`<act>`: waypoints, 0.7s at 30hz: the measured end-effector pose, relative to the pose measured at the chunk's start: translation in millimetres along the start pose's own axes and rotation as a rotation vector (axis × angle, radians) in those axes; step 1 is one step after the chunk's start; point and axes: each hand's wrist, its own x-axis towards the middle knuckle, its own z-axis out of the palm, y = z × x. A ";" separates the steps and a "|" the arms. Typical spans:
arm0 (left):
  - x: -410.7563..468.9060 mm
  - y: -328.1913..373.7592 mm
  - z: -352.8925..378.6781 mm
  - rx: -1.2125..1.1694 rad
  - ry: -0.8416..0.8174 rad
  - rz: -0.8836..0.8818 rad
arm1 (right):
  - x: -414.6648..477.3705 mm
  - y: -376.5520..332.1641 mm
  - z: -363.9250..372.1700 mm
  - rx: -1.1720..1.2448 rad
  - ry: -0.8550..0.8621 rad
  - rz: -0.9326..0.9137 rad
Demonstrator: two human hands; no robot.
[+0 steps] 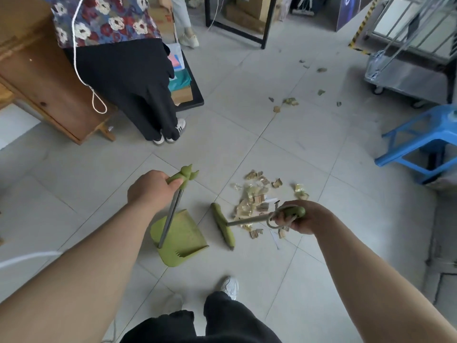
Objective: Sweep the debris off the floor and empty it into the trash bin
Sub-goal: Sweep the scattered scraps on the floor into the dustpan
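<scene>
Head cam: left grip [150,190] clamped on dustpan [181,240] handle, right grip [300,219] on broom [222,227] handle, beside debris [257,201].

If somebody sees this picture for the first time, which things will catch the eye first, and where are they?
First come the two green tools at centre: the left hand holds the dustpan upright on the tiles, and the right hand holds the broom. Just right of the broom head lies a pile of yellowish debris, with smaller scraps farther off.

Matt green plastic dustpan [181,240] and broom head [222,225] on slim metal shafts; pale, smooth floor tiles [309,280]; glossy, crinkled wrapper debris [254,199]; varnished wood cabinet [37,78].
</scene>
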 end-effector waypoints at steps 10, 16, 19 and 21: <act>9.7 49.2 19.5 -0.017 0.012 0.047 | 2.0 -37.8 -45.2 -0.064 0.146 -0.123; 23.2 71.2 23.7 -0.020 0.001 0.079 | 11.2 -45.5 -44.6 0.076 0.162 -0.249; 32.1 86.6 25.0 -0.013 -0.021 0.120 | -2.5 -46.0 -62.6 0.199 0.157 -0.297; 39.7 98.6 25.8 -0.004 -0.044 0.157 | -20.7 -45.4 -77.9 0.218 0.154 -0.331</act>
